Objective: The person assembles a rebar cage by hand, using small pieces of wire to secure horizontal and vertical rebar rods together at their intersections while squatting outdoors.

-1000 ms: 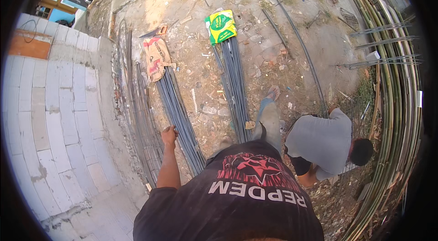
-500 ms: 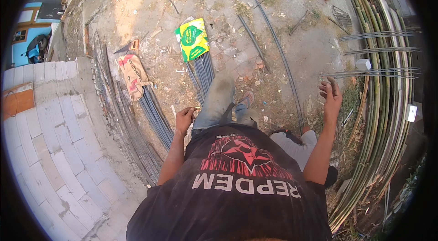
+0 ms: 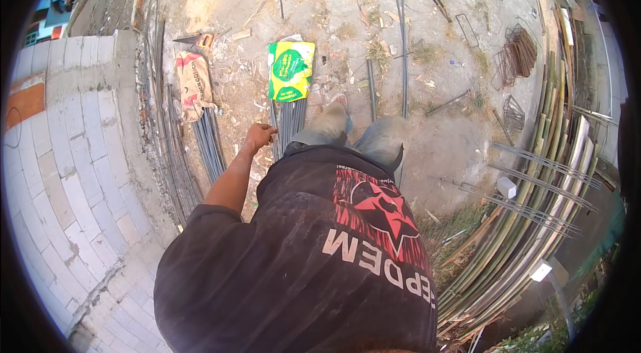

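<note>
My left hand point(image 3: 260, 135) hangs beside my left thigh with its fingers bent and drawn together. Whatever they may pinch is too small to make out. Just past the fingertips lies a bundle of grey steel rods point(image 3: 292, 119), its far end covered by a yellow and green sack point(image 3: 292, 72). Left of it is a second rod bundle point(image 3: 208, 142), capped with a brown paper sack point(image 3: 193, 86). A handsaw with an orange handle point(image 3: 203, 40) lies beyond that sack. My right hand is out of sight; my dark shirt fills the lower middle.
Long bamboo poles point(image 3: 527, 219) run along the right, with wire-tied rod frames point(image 3: 547, 189) and a white box point(image 3: 507, 187) across them. Rusty stirrups point(image 3: 519, 52) lie farther off. A low block wall point(image 3: 73, 172) and thin rods point(image 3: 167, 119) border the left. Long bars point(image 3: 402, 39) stretch ahead.
The view has turned, and my body leans and steps onward. My right hand has dropped out of sight. My left hand now hangs nearer the sacks. The person's light-clothed leg on the right is gone.
</note>
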Demonstrator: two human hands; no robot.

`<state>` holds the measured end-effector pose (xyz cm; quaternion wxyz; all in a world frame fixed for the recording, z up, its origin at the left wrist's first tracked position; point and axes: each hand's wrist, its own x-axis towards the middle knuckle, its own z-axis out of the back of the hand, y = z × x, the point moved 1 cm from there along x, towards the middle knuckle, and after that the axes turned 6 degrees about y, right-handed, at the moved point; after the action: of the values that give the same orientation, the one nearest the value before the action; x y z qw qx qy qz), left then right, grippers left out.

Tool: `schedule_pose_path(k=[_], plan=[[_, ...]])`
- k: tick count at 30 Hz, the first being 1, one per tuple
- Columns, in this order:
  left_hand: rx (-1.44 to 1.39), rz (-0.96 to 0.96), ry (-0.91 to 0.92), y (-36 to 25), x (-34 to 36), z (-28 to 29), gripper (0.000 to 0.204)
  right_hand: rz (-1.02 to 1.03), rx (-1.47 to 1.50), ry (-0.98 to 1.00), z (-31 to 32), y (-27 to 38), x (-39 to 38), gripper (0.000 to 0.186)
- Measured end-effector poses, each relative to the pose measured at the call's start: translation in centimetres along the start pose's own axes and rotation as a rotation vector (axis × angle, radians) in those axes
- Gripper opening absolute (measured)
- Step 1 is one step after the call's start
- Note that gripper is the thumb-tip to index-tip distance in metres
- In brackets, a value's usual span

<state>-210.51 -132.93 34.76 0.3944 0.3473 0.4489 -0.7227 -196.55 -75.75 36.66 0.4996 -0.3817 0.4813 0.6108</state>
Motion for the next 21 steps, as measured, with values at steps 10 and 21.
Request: schedule_pose_path(k=[10, 21], plan=[[0.175, -0.268, -0.084, -33.9, 16.8, -2.6, 0.036, 0.196, 0.039, -0.055, 1.4, 30.6, 8.8, 0.042], [0.38, -0.343, -0.222, -59.0, 24.1, -16.0, 0.025, 0.366, -0.545, 0.08, 6.8, 71.4, 32.4, 0.042]])
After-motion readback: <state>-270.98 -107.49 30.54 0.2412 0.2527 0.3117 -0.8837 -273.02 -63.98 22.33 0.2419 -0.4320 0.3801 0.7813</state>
